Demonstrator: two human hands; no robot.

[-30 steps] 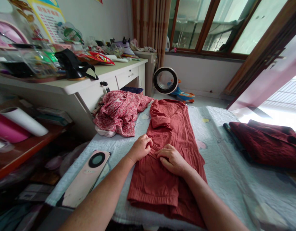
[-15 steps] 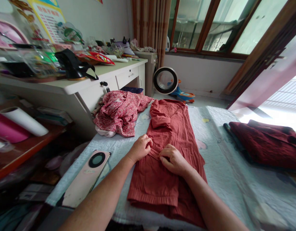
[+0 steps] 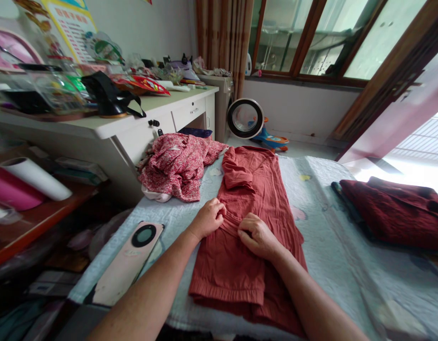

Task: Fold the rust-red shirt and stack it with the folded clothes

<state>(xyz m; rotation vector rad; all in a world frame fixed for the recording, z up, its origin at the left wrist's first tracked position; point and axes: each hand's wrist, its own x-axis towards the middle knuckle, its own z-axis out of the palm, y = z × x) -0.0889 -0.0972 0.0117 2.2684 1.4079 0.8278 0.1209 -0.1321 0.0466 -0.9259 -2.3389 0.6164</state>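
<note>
The left hand (image 3: 207,220) had its fingers curled, pinching the left edge of the brick-red garment (image 3: 233,270). The right hand's (image 3: 259,237) fingers were bent on the same cloth; whether they gripped it, I could not tell. The garment lay under both sets of fingers on a pale blue quilt (image 3: 325,251), its gathered hem on their near side. Left of the left fingers lay a pink smartphone (image 3: 121,270); beyond them, a crumpled red floral garment (image 3: 183,166).

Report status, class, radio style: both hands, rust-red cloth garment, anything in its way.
Left hand, fingers curled, on rust-red cloth garment; right hand likewise. Garment wrinkled, layered, on pale-blue quilted cover. Nothing seen blocking; flat pale-pink phone lies apart, left.
</note>
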